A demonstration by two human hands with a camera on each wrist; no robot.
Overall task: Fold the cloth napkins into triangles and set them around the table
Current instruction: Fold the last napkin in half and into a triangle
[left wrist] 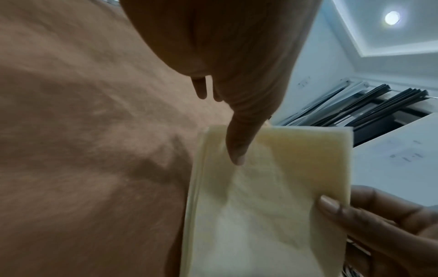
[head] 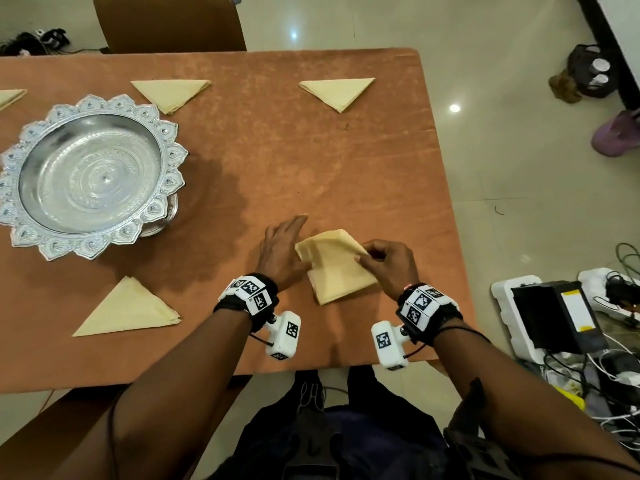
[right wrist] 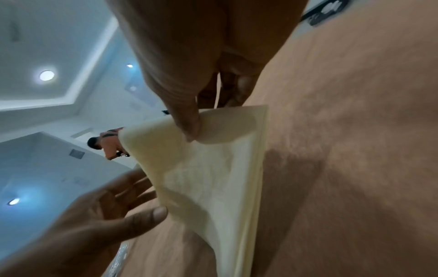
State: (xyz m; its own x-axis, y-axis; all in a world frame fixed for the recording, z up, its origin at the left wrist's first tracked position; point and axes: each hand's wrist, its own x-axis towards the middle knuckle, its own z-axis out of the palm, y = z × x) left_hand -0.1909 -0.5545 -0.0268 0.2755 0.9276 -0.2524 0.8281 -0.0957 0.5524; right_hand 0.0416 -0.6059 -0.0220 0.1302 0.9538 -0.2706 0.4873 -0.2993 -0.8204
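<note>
Low in the centre of the head view, a square-folded cream napkin (head: 337, 266) lies on an orange table (head: 311, 161). The left hand (head: 280, 252) lies loose, fingers straight, thumb pressing the napkin's left edge, likely to anchor it. The right hand (head: 389, 263) pinches the napkin's right corner, lifting it, apparently to carry it across into a triangle. Finished triangles (head: 171, 93) lie along the frame's top and lower left, round a silver tray (head: 169, 157) at left.

Black wristbands (head: 247, 294) carry white, square-coded camera blocks (head: 284, 336).
</note>
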